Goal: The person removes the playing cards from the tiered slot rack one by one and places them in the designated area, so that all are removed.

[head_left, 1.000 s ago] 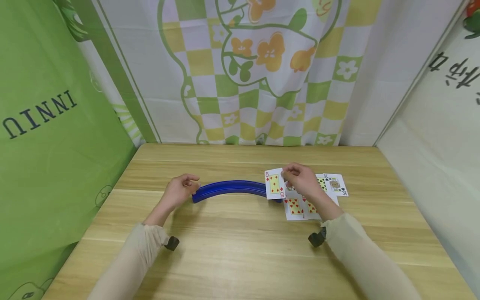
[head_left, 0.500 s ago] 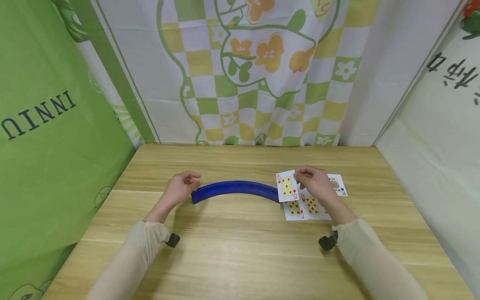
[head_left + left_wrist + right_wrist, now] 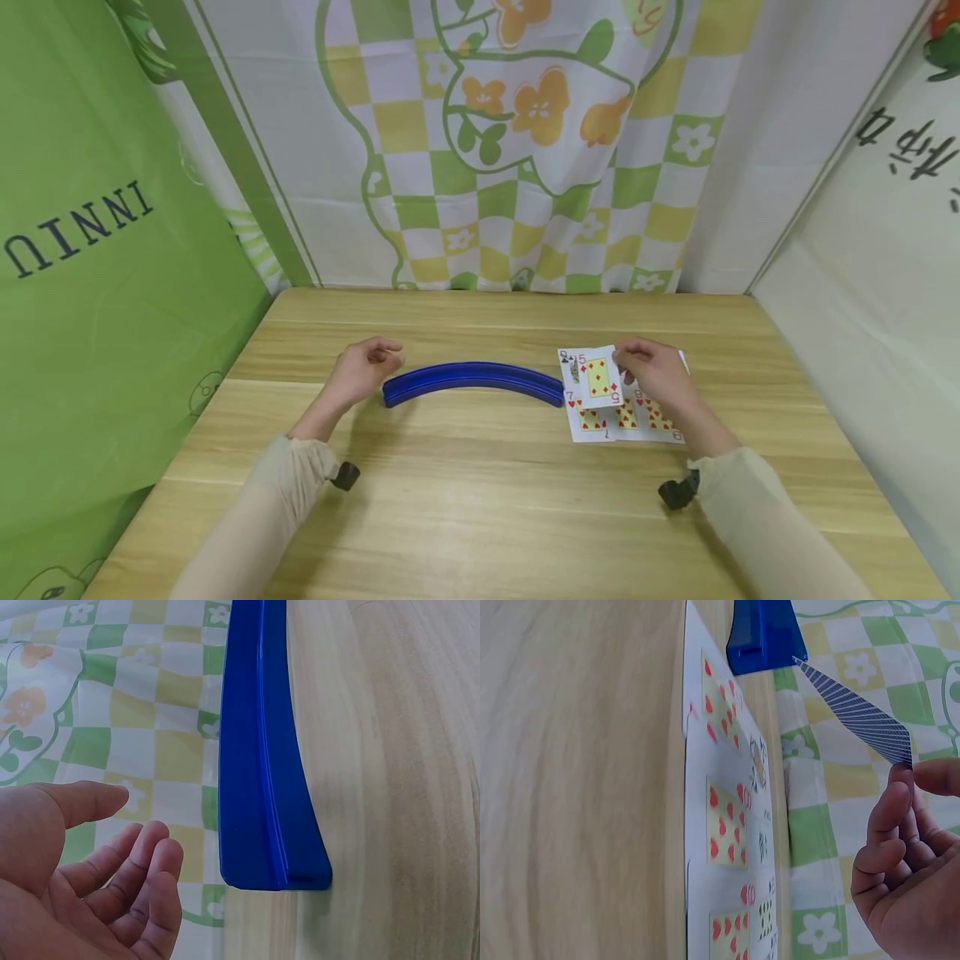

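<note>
My right hand [image 3: 660,371] pinches a playing card, the five of diamonds [image 3: 599,382], by its right edge between thumb and fingers. In the right wrist view the striped back of this card [image 3: 862,716] shows, raised over the laid-out cards. Beneath it lie two rows of face-up playing cards [image 3: 724,825]; the seven of hearts [image 3: 592,427] is at the near left, a queen of clubs [image 3: 566,367] behind it. My left hand [image 3: 363,369], fingers loosely curled and holding nothing, hovers by the left end of a curved blue card holder [image 3: 472,375]; a gap parts them in the left wrist view.
The wooden table [image 3: 465,500] carries everything. A patterned curtain [image 3: 510,225] hangs behind its back edge, with a green cloth [image 3: 112,333] at the left and a white cloth [image 3: 855,275] at the right. The holder's right end reaches the cards.
My right hand has moved right with the five of diamonds, from over the holder's right end to over the laid-out cards. The left hand has shifted slightly up and stays without a hold.
</note>
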`<state>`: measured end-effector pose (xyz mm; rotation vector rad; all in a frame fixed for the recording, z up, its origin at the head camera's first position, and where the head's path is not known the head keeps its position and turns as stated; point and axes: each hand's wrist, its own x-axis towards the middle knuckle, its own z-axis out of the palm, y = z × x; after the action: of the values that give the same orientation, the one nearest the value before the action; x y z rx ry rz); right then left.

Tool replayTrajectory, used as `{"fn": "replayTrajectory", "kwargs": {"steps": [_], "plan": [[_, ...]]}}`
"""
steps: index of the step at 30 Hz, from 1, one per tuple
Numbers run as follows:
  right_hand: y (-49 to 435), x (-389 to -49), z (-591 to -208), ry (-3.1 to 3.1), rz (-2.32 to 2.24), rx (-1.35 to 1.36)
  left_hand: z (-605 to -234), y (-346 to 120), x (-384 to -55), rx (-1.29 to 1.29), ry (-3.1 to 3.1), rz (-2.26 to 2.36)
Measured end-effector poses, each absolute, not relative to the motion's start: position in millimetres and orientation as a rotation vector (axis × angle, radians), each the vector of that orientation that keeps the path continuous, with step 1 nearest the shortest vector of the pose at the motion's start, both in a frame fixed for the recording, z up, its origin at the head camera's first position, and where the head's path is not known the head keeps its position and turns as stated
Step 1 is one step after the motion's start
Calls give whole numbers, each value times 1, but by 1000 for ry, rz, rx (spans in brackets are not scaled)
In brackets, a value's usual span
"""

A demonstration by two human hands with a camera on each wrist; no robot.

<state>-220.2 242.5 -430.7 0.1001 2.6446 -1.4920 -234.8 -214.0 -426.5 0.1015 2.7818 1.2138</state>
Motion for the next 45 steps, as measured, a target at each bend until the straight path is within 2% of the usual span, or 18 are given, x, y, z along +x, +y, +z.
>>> {"fn": "replayTrajectory", "kwargs": {"steps": [45], "plan": [[343, -198, -452, 2746, -1297, 354, -392, -207, -256, 192, 2843, 1196]]}}
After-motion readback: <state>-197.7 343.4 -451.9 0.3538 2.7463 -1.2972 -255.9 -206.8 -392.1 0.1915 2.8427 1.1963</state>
